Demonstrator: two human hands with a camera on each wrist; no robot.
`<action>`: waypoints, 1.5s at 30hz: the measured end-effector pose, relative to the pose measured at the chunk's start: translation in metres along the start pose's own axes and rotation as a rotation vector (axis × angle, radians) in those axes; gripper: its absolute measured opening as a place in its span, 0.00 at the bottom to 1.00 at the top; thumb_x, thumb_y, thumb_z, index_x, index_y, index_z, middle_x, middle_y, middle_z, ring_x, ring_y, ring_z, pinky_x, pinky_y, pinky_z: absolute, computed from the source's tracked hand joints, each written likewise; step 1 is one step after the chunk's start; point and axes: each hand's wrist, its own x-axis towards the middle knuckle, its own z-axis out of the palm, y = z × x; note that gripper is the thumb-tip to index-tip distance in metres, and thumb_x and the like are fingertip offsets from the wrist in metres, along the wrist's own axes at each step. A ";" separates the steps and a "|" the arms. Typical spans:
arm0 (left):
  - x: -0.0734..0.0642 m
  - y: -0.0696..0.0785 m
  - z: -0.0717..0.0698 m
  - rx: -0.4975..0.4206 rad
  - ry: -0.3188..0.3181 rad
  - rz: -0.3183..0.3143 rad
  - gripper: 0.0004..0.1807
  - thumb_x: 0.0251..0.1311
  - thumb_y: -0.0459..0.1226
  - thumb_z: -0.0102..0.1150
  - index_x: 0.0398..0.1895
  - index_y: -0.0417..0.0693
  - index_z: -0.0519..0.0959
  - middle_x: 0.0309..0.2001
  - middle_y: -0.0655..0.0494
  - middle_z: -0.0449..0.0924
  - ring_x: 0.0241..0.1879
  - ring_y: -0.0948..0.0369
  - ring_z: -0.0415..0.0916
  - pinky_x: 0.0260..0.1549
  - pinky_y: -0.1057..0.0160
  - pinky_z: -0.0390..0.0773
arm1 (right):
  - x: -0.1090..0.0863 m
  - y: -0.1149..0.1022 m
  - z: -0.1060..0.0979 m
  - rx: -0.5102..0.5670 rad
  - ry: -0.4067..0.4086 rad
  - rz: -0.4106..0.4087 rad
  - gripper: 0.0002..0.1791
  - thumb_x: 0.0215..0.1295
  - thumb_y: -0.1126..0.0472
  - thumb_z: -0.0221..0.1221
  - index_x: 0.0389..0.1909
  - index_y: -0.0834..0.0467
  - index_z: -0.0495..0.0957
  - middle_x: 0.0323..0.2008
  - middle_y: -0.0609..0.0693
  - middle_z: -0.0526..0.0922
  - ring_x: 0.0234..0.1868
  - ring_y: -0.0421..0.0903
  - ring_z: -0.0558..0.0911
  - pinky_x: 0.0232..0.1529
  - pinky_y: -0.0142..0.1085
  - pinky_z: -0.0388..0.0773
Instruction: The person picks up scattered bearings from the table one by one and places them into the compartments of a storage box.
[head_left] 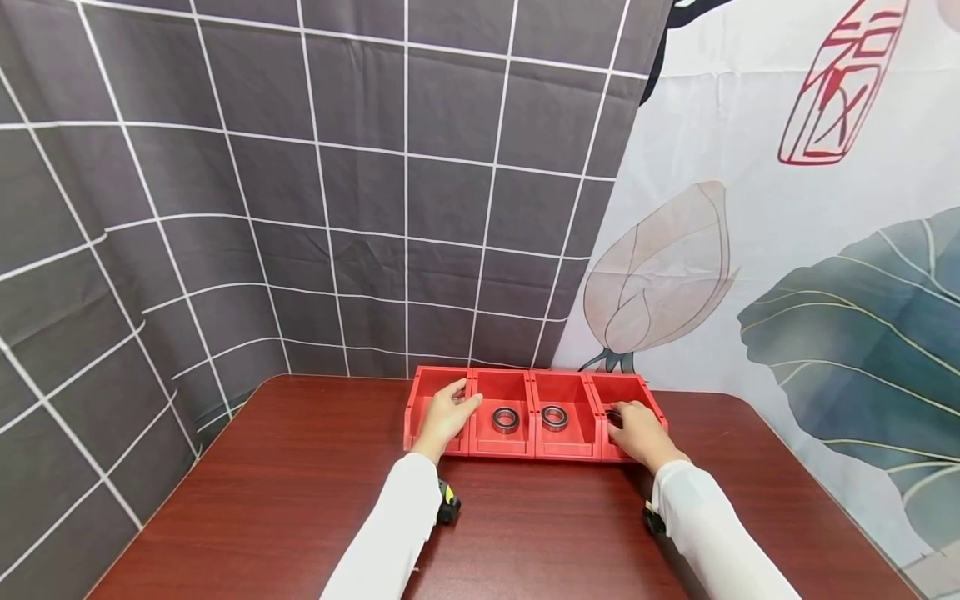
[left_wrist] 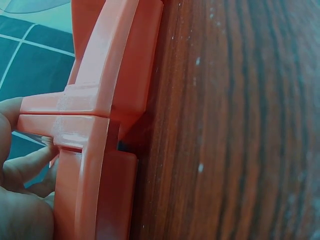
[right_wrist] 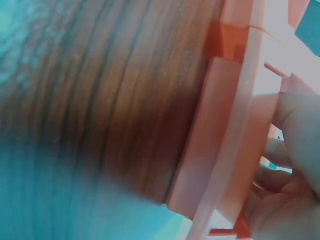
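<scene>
Four-part red bin row: my left hand [head_left: 444, 417] reaches into the leftmost red bin [head_left: 431, 382], its thumb near the divider and its fingers bent down inside. In the left wrist view a thin grey edge [left_wrist: 39, 138] shows by the fingertips; I cannot tell whether they hold it. My right hand [head_left: 641, 433] reaches into the rightmost red bin [head_left: 621, 387], its thumb and fingers around a dark ring bearing [head_left: 614, 417] that is partly hidden. Two ring bearings lie flat in the middle bins, a left bearing [head_left: 506, 420] and a right bearing [head_left: 554, 417].
The bins stand joined side by side along the back of a reddish-brown wooden table [head_left: 525, 525]. Behind them hangs a dark grey gridded cloth [head_left: 360, 200], with a white cloth [head_left: 675, 150] printed with plants at the right.
</scene>
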 end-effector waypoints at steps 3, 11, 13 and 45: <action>0.000 0.000 0.000 0.006 0.004 0.006 0.31 0.60 0.43 0.63 0.65 0.41 0.71 0.58 0.40 0.75 0.56 0.46 0.75 0.53 0.50 0.76 | -0.005 -0.002 -0.002 0.001 0.044 -0.036 0.26 0.66 0.59 0.57 0.59 0.73 0.70 0.54 0.71 0.74 0.56 0.67 0.72 0.56 0.60 0.69; 0.000 0.002 -0.001 0.005 0.007 0.012 0.30 0.61 0.43 0.63 0.65 0.40 0.71 0.59 0.40 0.74 0.57 0.47 0.74 0.54 0.51 0.75 | -0.017 -0.010 -0.011 0.029 0.157 -0.113 0.25 0.70 0.57 0.50 0.59 0.72 0.70 0.55 0.71 0.73 0.58 0.67 0.71 0.58 0.61 0.67; -0.001 0.003 -0.001 0.007 0.007 0.012 0.30 0.61 0.43 0.63 0.65 0.41 0.71 0.59 0.40 0.74 0.57 0.47 0.75 0.54 0.51 0.75 | -0.020 -0.012 -0.012 0.033 0.165 -0.118 0.25 0.71 0.56 0.50 0.60 0.72 0.70 0.56 0.70 0.73 0.59 0.66 0.70 0.58 0.61 0.66; 0.000 0.002 0.000 0.045 -0.002 0.011 0.32 0.61 0.44 0.63 0.66 0.41 0.70 0.60 0.40 0.74 0.57 0.47 0.75 0.54 0.51 0.75 | -0.068 -0.039 -0.015 0.057 0.216 -0.251 0.32 0.61 0.55 0.64 0.63 0.64 0.69 0.59 0.62 0.72 0.59 0.60 0.71 0.48 0.54 0.78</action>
